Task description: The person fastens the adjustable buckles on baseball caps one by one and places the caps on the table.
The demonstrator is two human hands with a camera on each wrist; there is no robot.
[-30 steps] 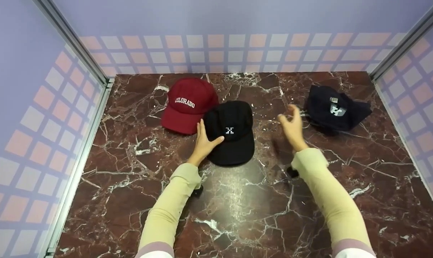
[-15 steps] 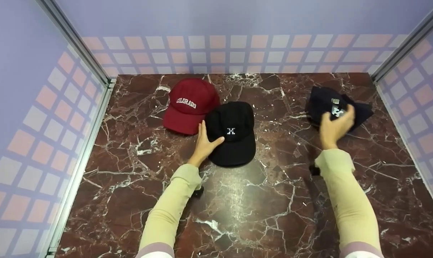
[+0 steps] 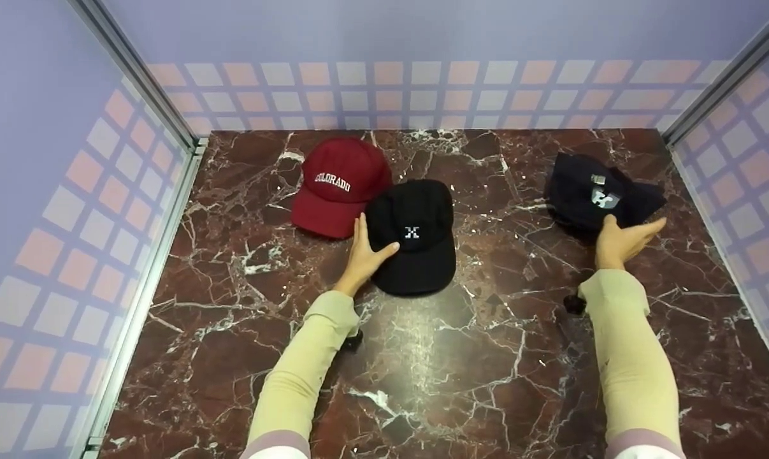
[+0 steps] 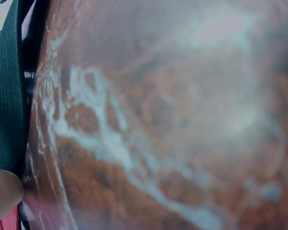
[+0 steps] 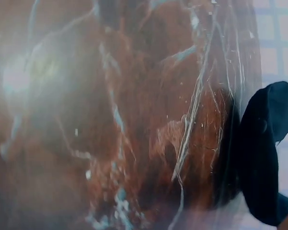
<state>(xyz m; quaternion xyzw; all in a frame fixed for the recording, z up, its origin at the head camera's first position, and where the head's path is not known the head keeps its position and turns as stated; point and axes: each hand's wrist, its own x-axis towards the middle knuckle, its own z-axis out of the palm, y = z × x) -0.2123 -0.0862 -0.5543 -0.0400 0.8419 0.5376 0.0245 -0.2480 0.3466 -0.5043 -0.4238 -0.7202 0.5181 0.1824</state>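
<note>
In the head view a black cap with a white X-shaped mark lies mid-table, brim towards me. My left hand rests along its left side, thumb over the base of the crown and fingers extended beside it. Part of the black cap and a fingertip show at the left edge of the left wrist view. On the right sits a dark navy cap, tilted, brim pointing right, with a white emblem. My right hand is at its near side, thumb tip right at the cap, fingers spread to the right.
A red cap lettered COLORADO lies behind the black cap, which overlaps it. All three are on a dark red marbled table. Purple panels with a tile pattern enclose the back and both sides.
My right hand has moved right from the middle, passed over the navy cap's front, then drawn back to its near edge with fingers spread. The left hand stays on the black cap.
</note>
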